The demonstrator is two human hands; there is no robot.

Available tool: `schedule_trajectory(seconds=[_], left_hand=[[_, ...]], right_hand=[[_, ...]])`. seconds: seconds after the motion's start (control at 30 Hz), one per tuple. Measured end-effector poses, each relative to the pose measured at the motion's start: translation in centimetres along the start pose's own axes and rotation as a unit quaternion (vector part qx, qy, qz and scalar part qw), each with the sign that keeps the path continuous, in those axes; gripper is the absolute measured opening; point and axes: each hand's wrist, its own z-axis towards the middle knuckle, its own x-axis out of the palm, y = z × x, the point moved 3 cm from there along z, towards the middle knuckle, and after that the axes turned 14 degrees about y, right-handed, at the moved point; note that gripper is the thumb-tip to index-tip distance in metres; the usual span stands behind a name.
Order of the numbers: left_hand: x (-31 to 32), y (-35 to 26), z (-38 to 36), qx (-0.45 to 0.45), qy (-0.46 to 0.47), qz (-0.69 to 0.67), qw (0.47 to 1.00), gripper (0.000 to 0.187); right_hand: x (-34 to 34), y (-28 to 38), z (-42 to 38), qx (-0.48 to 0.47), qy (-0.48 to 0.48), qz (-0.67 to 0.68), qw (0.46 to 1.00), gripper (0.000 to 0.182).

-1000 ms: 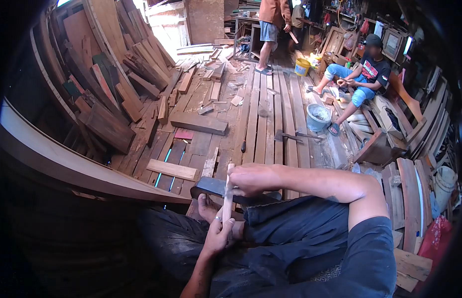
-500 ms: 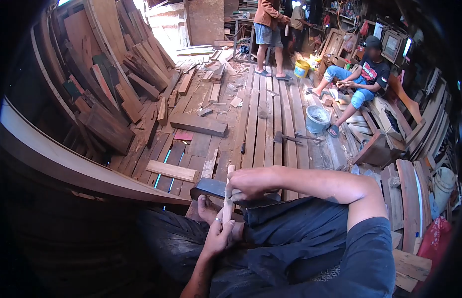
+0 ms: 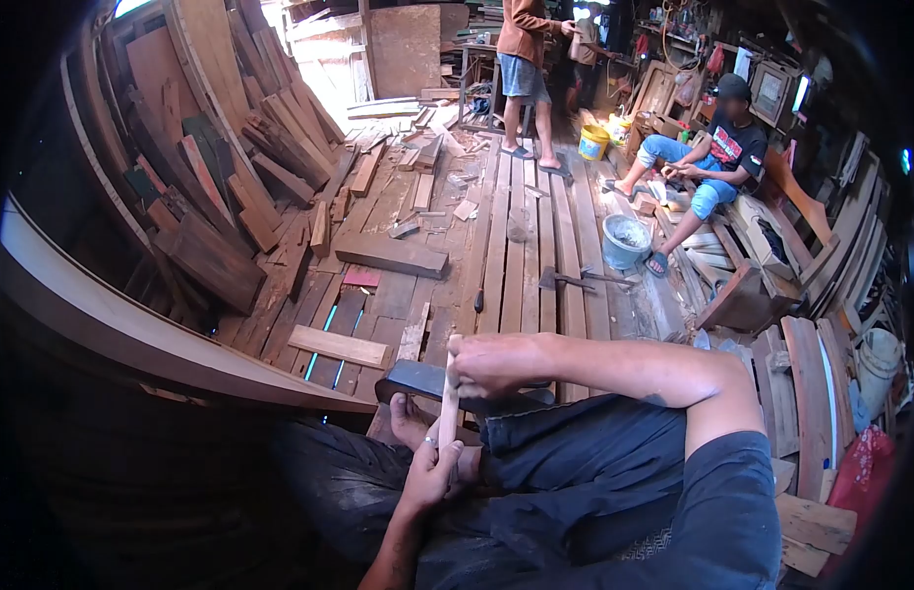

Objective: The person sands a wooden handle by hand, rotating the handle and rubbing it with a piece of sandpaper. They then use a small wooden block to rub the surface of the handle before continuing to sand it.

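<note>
A slim, pale wooden strip [image 3: 449,418] stands nearly upright in front of my lap. My left hand [image 3: 432,474], with a ring on one finger, is closed round its lower end. Near the top, my right hand [image 3: 488,364] has its fingers curled against the strip, knuckles up; the fingertips are partly hidden. Behind the strip lies a long dark block with a smooth top [image 3: 412,379], beside my bare foot [image 3: 408,423]. My legs in dark trousers [image 3: 585,442] are folded beneath my forearms.
Loose boards [image 3: 339,346] and offcuts litter the plank floor. A hatchet [image 3: 565,280] and a grey bucket [image 3: 626,239] lie ahead. A seated person [image 3: 727,147] works at right; another person stands [image 3: 526,79] farther back. Planks [image 3: 211,246] lean at left; a curved panel edge [image 3: 181,320] runs nearby.
The strip's top and my right hand sit slightly lower in view; both hands keep their hold. The standing person has shifted their feet and raised a hand.
</note>
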Motion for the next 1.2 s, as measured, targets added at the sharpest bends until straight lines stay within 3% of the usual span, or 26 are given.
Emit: schedule_trajectory(seconds=[0.03,0.13,0.23,0.33,0.53,0.67,0.77,0.87,0.97,1.07,1.17,1.2], left_hand=[[-0.1,0.2,0.0,-0.004,-0.001,-0.002,1.0,0.055],[-0.2,0.2,-0.3,-0.041,0.004,-0.03,0.999,0.056],[-0.1,-0.3,-0.4,-0.058,0.001,-0.027,0.998,0.056],[0.0,0.1,-0.2,-0.018,-0.005,-0.011,1.0,0.055],[-0.3,0.6,-0.1,-0.017,0.0,0.003,1.0,0.055],[0.0,0.5,-0.1,0.016,-0.006,0.012,1.0,0.055],[-0.1,0.6,0.1,0.012,-0.01,0.012,1.0,0.054],[0.1,-0.4,-0.2,-0.017,0.006,-0.01,1.0,0.054],[-0.1,0.0,-0.3,-0.011,0.007,0.003,1.0,0.054],[0.0,-0.2,0.0,-0.001,-0.001,0.002,1.0,0.053],[0.1,-0.3,-0.1,-0.009,-0.007,-0.002,1.0,0.052],[0.1,-0.3,-0.1,-0.01,-0.007,-0.005,1.0,0.052]], right_hand=[[0.2,0.1,0.1,-0.024,0.022,0.033,0.999,0.023],[-0.2,-0.3,-0.3,0.024,-0.029,0.03,0.999,0.023],[-0.4,-0.5,-0.3,0.043,-0.049,-0.075,0.995,0.025],[0.0,0.0,0.2,0.017,0.062,0.031,0.997,0.024],[-0.7,-0.1,-0.6,0.078,-0.039,-0.09,0.992,0.028],[0.5,0.2,-0.1,-0.008,0.001,0.049,0.999,0.032],[-0.6,0.0,-0.5,0.067,-0.048,-0.007,0.997,0.033],[0.1,0.3,-0.1,0.049,-0.051,-0.045,0.996,0.032],[0.4,0.9,0.2,-0.007,-0.017,0.035,0.999,0.032],[-0.5,0.6,-0.5,0.079,-0.112,-0.079,0.988,0.031],[-0.3,0.3,-0.3,0.095,-0.103,-0.128,0.982,0.031],[-0.2,0.6,-0.1,0.06,-0.073,-0.109,0.99,0.03]])
